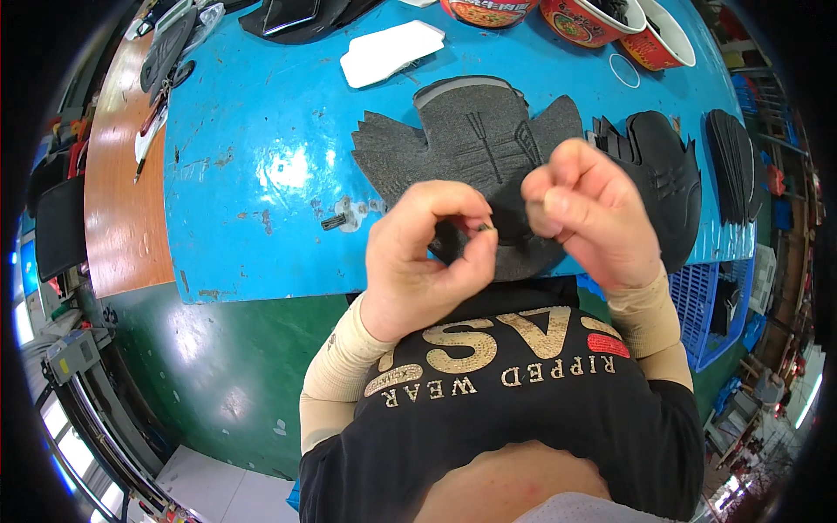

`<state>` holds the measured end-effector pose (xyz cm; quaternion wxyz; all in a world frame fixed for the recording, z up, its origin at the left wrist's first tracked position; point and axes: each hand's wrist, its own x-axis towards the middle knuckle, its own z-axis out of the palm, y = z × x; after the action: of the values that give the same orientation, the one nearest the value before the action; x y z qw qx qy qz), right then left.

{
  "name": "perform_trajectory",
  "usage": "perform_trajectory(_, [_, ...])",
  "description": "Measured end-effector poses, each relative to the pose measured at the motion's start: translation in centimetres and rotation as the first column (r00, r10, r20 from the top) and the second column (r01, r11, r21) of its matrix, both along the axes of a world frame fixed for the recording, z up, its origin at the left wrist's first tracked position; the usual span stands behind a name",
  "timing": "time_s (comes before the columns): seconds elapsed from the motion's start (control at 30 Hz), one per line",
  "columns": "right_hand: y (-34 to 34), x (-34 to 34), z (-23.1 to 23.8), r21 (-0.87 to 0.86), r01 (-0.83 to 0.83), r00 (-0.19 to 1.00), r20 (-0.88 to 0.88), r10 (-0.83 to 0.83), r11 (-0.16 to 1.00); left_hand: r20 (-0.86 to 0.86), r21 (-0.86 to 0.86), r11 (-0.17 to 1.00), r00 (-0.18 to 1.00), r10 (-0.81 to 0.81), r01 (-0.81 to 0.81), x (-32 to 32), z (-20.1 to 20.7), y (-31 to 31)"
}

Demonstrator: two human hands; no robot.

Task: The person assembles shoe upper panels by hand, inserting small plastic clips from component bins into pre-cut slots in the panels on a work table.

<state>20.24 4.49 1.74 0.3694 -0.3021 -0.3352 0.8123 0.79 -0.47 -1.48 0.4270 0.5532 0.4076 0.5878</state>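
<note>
Both my hands are raised over the near edge of the blue table, beige sleeves on the forearms. My left hand (429, 253) is closed in a pinch, thumb against forefinger, on a tiny dark piece (484, 227) too small to name. Close beside it, my right hand (593, 209) has its thumb and curled fingers pressed together; anything between them is hidden. Beneath and beyond the hands lies a stack of dark grey, wing-shaped cut pieces (462, 148) with jagged side edges and raised line marks. The hands partly cover its near part.
Black shaped pieces (667, 187) are stacked at the right, with another black stack (731, 166) farther right. White cut sheets (392, 54) lie behind. Red paper tubs (580, 24) stand at the far right. Small dark strips (334, 222) lie left. A blue crate (711, 327) is below the table's right edge.
</note>
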Motion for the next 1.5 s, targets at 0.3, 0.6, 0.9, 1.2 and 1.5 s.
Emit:
perform_trajectory(0.3, [3.6, -0.5, -3.3, 0.826, -0.26, 0.631, 0.537, -0.559, 0.501, -0.545, 0.356, 0.934, 0.806, 0.232, -0.029, -1.0, -0.3, 1.5])
perform_trajectory(0.6, [4.1, -0.7, -3.0, 0.832, -0.405, 0.595, 0.555, -0.581, 0.379, -0.668, 0.417, 0.908, 0.689, 0.281, 0.034, -0.6, 0.1, 2.3])
perform_trajectory(0.9, [2.2, 0.8, -2.3, 0.816, -0.383, 0.634, 0.573, -0.52, 0.432, -0.661, 0.387, 0.921, 0.71, 0.244, 0.043, -0.7, -0.4, 1.8])
perform_trajectory(1.2, [2.7, 0.4, -2.5, 0.827, -0.44, 0.598, 0.561, -0.572, 0.351, -0.683, 0.376, 0.924, 0.694, 0.228, 0.066, -0.4, -0.5, 1.4])
perform_trajectory(1.5, [3.0, 0.0, -2.5, 0.83, -0.473, 0.59, 0.548, -0.593, 0.297, -0.733, 0.376, 0.923, 0.634, 0.246, 0.077, 0.4, -0.6, 1.7])
